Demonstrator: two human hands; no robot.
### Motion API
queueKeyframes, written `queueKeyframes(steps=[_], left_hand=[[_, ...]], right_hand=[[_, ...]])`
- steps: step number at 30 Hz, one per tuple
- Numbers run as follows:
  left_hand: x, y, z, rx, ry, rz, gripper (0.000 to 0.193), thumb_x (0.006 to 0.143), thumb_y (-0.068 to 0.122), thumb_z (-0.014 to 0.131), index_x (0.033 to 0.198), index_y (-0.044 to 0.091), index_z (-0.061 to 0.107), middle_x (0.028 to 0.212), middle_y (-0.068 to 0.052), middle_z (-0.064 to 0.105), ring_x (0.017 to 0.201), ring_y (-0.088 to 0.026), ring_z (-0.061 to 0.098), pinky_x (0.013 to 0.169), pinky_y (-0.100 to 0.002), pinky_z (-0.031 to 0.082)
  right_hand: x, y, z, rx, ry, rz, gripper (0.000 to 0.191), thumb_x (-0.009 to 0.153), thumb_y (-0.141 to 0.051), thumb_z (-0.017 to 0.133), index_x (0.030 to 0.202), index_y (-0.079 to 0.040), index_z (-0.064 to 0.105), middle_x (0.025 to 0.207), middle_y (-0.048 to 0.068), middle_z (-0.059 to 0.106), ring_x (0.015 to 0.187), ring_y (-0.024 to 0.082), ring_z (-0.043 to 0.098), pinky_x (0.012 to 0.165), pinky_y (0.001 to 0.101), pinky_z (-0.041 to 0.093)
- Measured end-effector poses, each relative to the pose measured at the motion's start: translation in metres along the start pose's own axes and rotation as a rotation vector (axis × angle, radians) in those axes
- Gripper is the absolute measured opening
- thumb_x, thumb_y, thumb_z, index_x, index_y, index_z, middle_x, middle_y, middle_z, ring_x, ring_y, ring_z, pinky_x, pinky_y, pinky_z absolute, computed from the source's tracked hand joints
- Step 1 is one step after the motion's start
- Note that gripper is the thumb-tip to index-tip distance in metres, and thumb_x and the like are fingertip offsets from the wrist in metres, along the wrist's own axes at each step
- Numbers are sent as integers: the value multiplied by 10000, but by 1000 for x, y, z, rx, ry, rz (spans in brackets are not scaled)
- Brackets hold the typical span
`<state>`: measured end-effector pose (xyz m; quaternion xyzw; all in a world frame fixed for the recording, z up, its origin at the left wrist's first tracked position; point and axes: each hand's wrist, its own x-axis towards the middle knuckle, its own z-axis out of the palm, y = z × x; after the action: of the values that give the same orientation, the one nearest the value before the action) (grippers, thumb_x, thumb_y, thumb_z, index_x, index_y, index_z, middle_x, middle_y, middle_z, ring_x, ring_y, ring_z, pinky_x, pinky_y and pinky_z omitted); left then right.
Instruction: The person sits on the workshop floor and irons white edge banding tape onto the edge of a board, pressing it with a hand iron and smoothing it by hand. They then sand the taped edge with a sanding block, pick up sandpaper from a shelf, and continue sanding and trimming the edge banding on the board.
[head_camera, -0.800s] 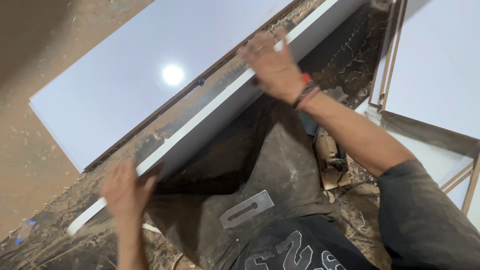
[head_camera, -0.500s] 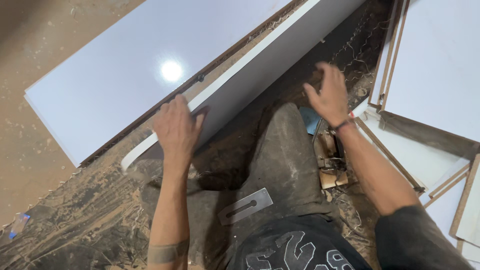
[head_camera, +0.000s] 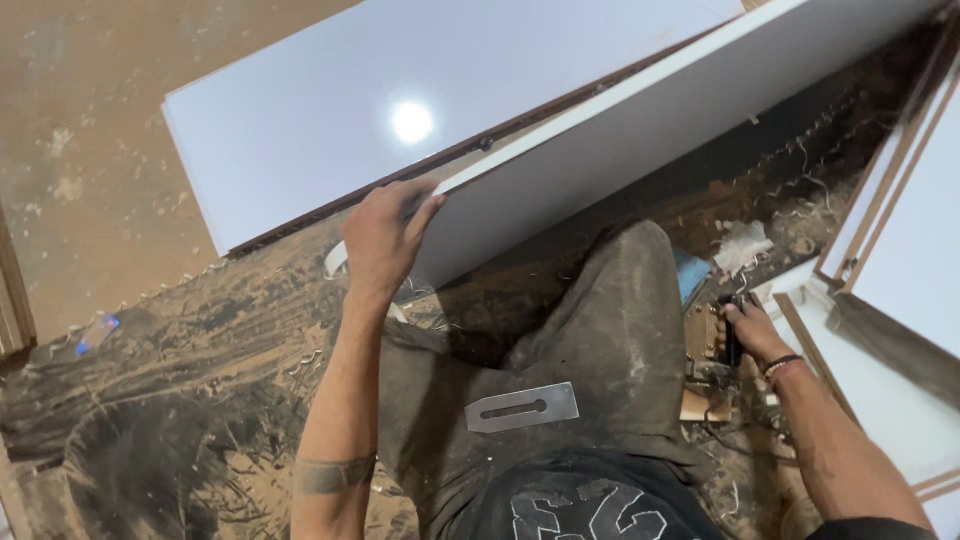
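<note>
Head view: our left hand (head_camera: 383, 243) grips the near end of the white laminated panel (head_camera: 640, 150), which stands on edge, leaning on a flat white board (head_camera: 330, 120); our right hand (head_camera: 752, 332) closes on a dark tool handle (head_camera: 731, 340) beside our knee; a metal plane blade (head_camera: 521, 407) rests on our thigh; shavings suggest trimming is underway, edge unfinished.

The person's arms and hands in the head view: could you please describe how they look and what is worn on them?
Both hands are bare and ungloved. The left forearm carries a dark tattooed band. The right wrist wears a dark bracelet with some red, and a dark short sleeve covers the upper arm.
</note>
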<state>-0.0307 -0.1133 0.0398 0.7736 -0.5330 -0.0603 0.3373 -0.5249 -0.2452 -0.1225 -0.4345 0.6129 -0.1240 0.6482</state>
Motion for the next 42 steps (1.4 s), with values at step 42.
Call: queueKeyframes(steps=[42], left_hand=[[-53,-15,-37,-51,-52,-144,298,867,381,782,1078,170,779,976,-50,732,903,-267,686,767,-398,532]], right_hand=[[-74,-338,278,-1282,-207,-841,565,1075,-493,414,1179,30,602,935,293,690,894,484,676,819,575,511]])
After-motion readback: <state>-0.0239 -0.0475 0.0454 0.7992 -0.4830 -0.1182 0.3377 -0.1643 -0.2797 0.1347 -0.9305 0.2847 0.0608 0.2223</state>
